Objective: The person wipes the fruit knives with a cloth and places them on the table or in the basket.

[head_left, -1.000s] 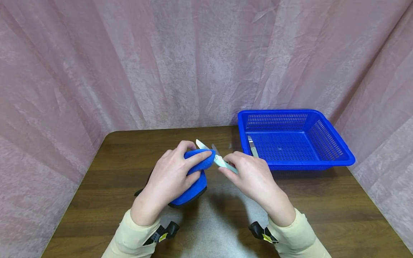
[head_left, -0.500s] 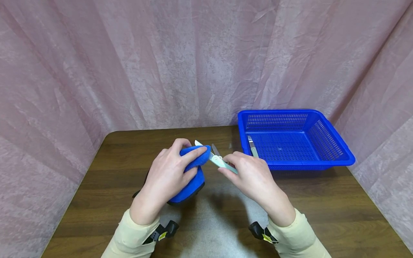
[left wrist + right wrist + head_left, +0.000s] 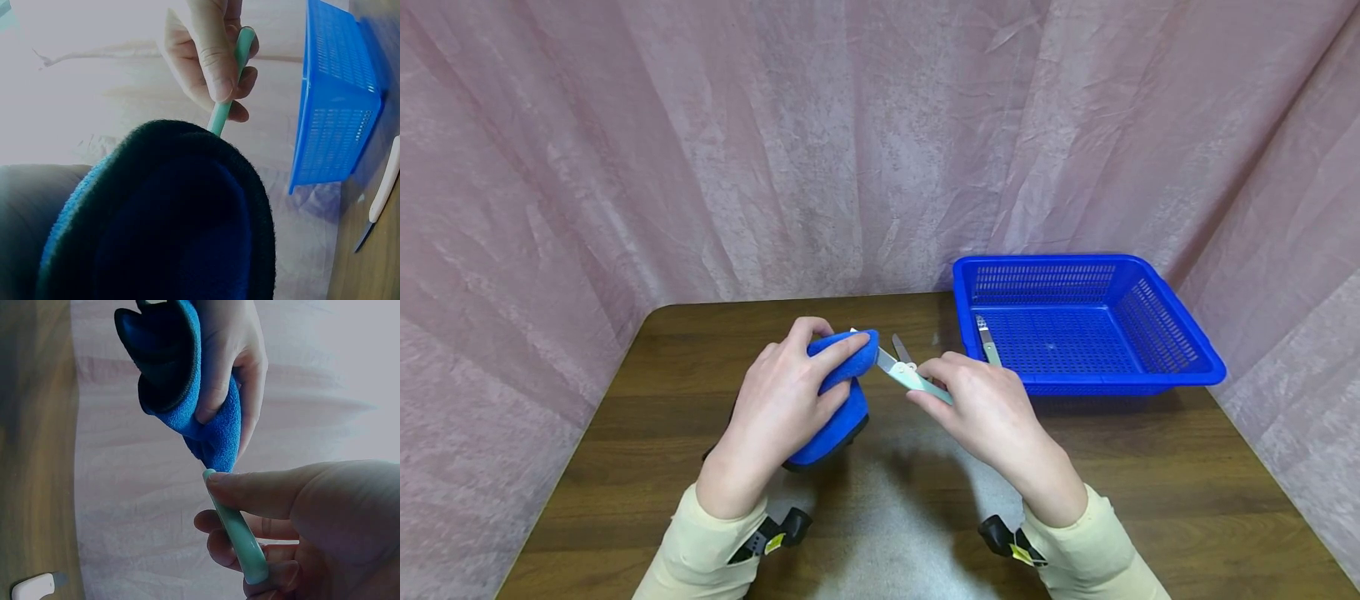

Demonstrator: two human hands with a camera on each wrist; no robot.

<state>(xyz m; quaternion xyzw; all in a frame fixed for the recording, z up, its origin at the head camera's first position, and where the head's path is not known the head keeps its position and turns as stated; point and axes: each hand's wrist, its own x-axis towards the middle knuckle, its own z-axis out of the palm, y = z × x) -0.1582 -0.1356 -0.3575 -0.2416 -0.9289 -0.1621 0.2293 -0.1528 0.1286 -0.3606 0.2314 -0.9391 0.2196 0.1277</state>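
My left hand (image 3: 782,392) grips a blue cloth with dark edging (image 3: 827,437), folded over the blade of a knife. Between my right fingers and thumb I hold that knife by its mint-green handle (image 3: 240,544), with the blade (image 3: 886,360) pointing up and left. The cloth covers the outer part of the blade, and bare metal shows between cloth and handle. My right hand (image 3: 992,408) stays to the right of the cloth. In the left wrist view the cloth's dark-edged fold (image 3: 187,212) hides the blade.
A second knife (image 3: 384,187) with a pale handle lies on the wooden table (image 3: 700,350). The blue plastic basket (image 3: 1090,379) stands at the back right, holding a slim tool with a pale green handle (image 3: 989,348) and metal head. A pink curtain (image 3: 865,167) hangs behind.
My left hand and the cloth have slid left along the blade towards its tip. More metal shows near the handle, and less tip sticks out. The right hand has stayed almost still.
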